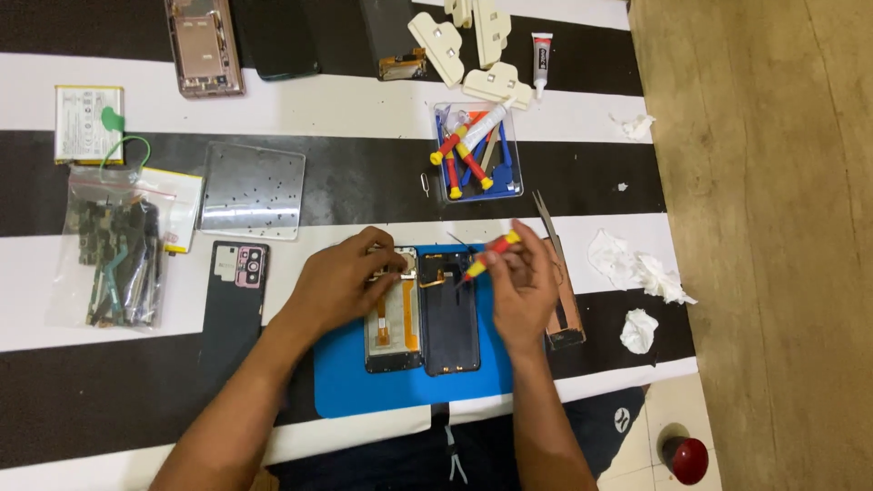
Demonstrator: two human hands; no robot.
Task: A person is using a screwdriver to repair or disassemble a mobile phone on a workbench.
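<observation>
Two opened phone halves (pixel 423 309) lie side by side on my blue mat (pixel 364 386). My left hand (pixel 341 282) presses fingers on the left half's top edge; my right hand (pixel 526 286) pinches a red-and-yellow screwdriver (pixel 486 255), its tip seemingly at the right half. Beyond sit a tool tray (pixel 477 153) and tweezers (pixel 548 225).

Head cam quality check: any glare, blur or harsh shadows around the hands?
Head view: even, soft light with only faint shadows under the left hand and right hand; a pale sheen on the clear plastic bag and the metal plate; the red-and-yellow screwdriver is slightly soft, the opened phone fairly sharp; fine detail is smeared overall.
</observation>
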